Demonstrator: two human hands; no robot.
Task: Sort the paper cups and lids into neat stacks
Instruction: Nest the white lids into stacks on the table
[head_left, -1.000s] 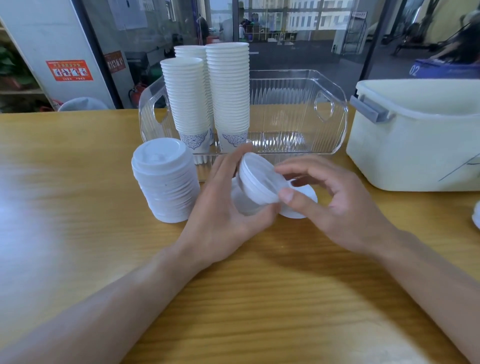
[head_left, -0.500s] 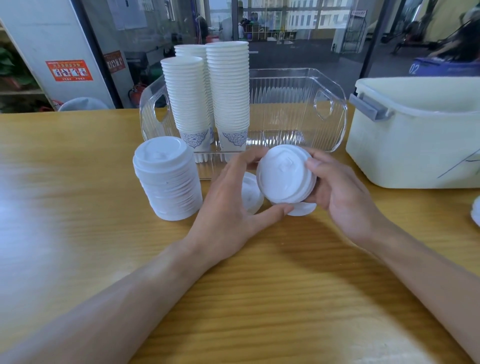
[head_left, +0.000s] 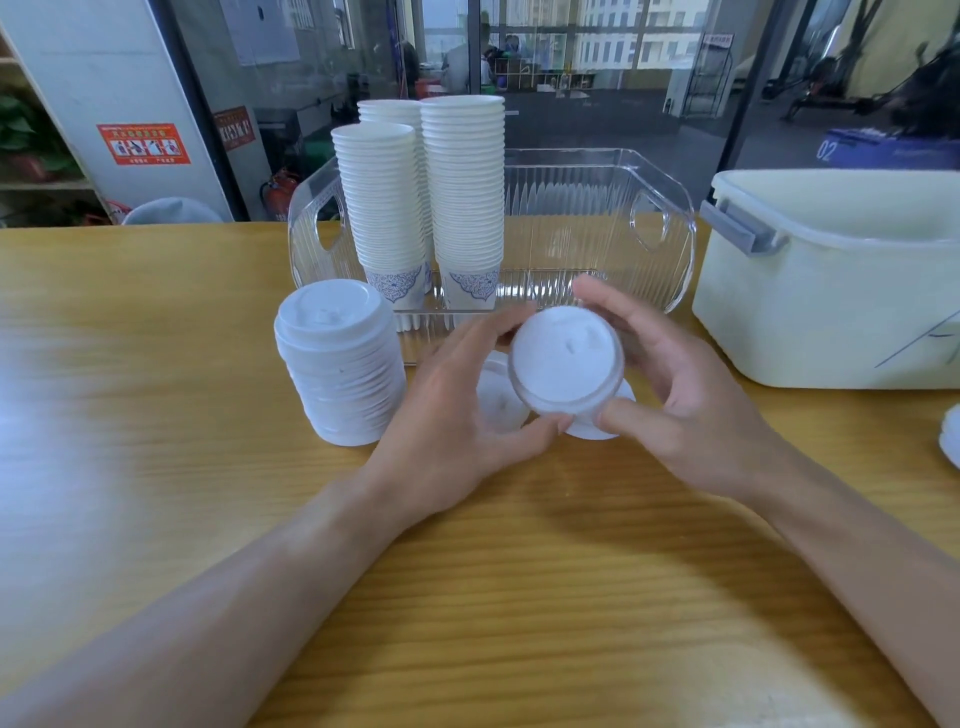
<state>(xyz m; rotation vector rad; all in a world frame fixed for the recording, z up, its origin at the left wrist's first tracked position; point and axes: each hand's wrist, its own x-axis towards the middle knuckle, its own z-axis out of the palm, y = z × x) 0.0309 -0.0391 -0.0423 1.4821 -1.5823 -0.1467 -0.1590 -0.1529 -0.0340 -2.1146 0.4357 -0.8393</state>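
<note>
A small stack of white lids (head_left: 566, 358) is held above the table, top face toward me. My left hand (head_left: 457, 415) grips its left rim and my right hand (head_left: 675, 395) curls round its right side. Under it two loose lids lie on the table, one at the left (head_left: 498, 402) and one at the right (head_left: 597, 428), both partly hidden. A tall stack of lids (head_left: 340, 364) stands just left of my left hand. Three stacks of paper cups (head_left: 462, 202) stand in the left part of a clear plastic tray (head_left: 597, 234).
A pale lidded plastic bin (head_left: 831, 280) with a grey handle stands at the right. Another white lid (head_left: 951, 434) peeks in at the right edge. The wooden table (head_left: 493, 597) stretches toward me under my forearms.
The held lids were turned from edge-on to face me and lifted slightly. My right hand shifted from pinching the rim to cupping the right side.
</note>
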